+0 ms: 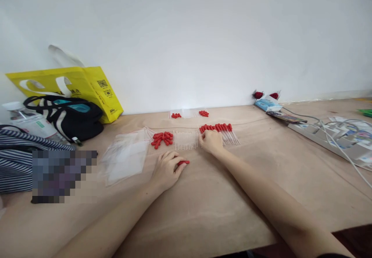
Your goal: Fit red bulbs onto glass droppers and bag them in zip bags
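The left hand pinches one red piece between thumb and fingers, nearly closed, low over the tabletop — the right hand is curled at the left end of the red-topped sticks, its fingertips hidden, so whether it grips one I cannot tell; between the hands, slightly farther, lies a row of bare white sticks, with a red pile just left of it and clear plastic bags farther left
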Available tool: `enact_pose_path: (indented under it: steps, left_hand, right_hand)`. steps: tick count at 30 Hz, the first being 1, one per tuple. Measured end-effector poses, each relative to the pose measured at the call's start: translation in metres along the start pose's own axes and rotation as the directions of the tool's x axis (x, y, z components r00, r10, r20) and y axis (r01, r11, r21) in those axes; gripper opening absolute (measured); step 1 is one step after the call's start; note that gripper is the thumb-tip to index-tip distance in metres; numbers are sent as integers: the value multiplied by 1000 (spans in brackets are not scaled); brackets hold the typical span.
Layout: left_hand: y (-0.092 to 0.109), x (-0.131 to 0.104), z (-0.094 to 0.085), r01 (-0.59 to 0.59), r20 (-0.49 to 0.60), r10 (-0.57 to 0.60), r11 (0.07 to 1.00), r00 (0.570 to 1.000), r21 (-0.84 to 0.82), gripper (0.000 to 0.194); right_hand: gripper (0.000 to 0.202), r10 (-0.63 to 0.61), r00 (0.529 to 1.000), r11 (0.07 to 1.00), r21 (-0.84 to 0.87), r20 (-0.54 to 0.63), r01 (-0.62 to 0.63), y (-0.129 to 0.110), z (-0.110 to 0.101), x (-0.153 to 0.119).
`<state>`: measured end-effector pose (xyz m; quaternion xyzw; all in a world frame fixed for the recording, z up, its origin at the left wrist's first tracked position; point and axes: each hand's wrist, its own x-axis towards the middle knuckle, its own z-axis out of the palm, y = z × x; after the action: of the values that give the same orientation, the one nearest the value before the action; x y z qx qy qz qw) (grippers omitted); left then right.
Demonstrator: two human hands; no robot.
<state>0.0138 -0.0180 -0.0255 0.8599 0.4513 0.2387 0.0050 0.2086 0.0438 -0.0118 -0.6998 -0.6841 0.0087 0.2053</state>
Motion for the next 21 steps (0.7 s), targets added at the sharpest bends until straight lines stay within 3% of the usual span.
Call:
enact_pose_path:
  steps: [2, 5, 8, 10, 12, 16, 21]
  left_hand:
    - [0, 0, 0, -7, 2, 7, 1000, 1000, -3, 15]
    - [-1, -1, 1, -33, -10, 33, 999, 999, -6, 18]
    - [-3, 0, 6, -63, -11, 63, 998, 998, -23, 21]
    - [-4, 1, 8, -70, -9, 70, 997, 998, -39, 19]
    - [-4, 2, 9, -76, -17, 76, 996, 997, -49, 18]
    - [0, 3, 6, -101, -24, 100, 994, 995, -47, 18]
    - [4, 2, 4, -42, -38, 40, 998, 998, -47, 18]
  right_hand:
    - [21, -210, 976, 974, 74, -62, 214, 11, -1, -15]
    - [19, -485, 866, 852, 157, -120, 499, 32, -3, -42]
    - [23, -620, 764, 740, 190, -177, 645, 48, -7, -62]
    - [25, -657, 733, 701, 211, -179, 681, 52, -9, -69]
    - [24, -664, 729, 693, 231, -165, 683, 52, -10, -72]
    - [18, -608, 773, 733, 244, -182, 635, 42, -7, -74]
    - [14, -539, 806, 757, 280, -244, 591, 31, -3, -78]
